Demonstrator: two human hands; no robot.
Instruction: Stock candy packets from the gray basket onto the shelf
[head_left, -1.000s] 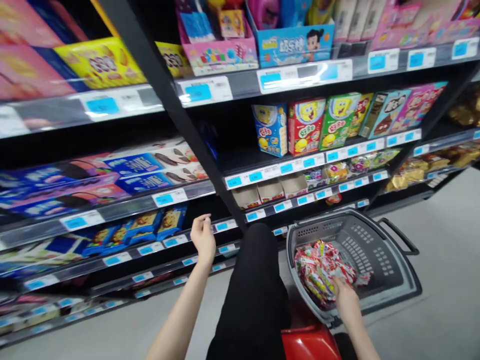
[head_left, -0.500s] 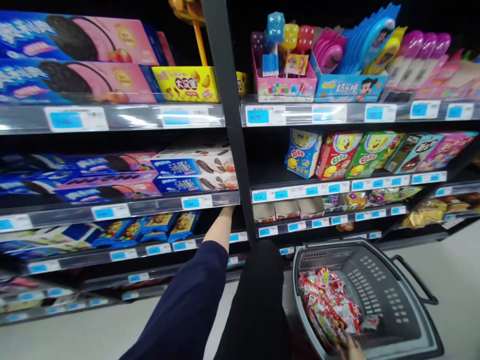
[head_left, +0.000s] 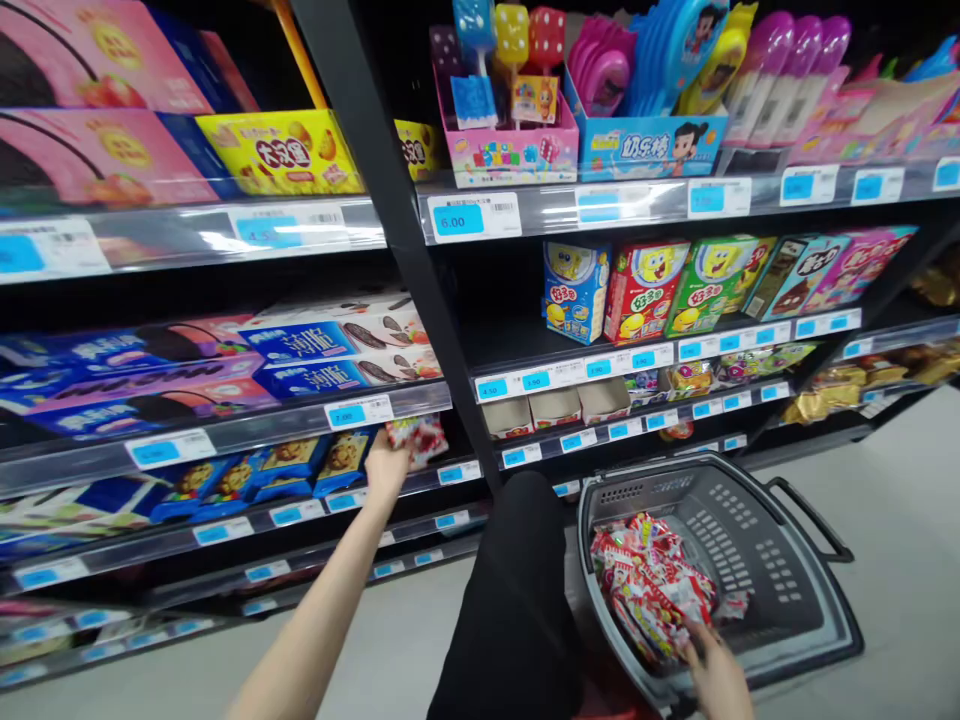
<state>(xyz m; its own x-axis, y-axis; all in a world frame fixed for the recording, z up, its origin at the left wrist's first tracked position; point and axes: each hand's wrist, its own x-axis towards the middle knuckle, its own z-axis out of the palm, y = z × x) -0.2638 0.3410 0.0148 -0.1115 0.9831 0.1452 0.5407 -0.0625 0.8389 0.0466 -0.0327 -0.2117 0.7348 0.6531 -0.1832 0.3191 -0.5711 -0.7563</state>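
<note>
At the lower shelf left of the dark post, my left hand [head_left: 388,465] is closed around red and white snack packets [head_left: 420,440], slightly blurred. They are just in front of the shelf opening, beside blue cookie packs [head_left: 345,460]. On the right, a grey basket [head_left: 814,610] stands low with a heap of red and white snack packets [head_left: 649,570] in it. My right hand [head_left: 716,668] reaches over the basket's near side, its fingers apart and at the edge of the heap; I cannot tell how firmly they touch it.
A dark upright post [head_left: 409,270] divides the shelves. Boxed biscuits [head_left: 345,340] lie above my left hand. Small open cartons [head_left: 555,405] and cartoon snack boxes [head_left: 645,290] sit on the right shelves. My knee [head_left: 517,560] is between the hands.
My left hand has come out from deep in the shelf with snack packets in it. My right hand has moved a little further into the basket. The view has shifted right.
</note>
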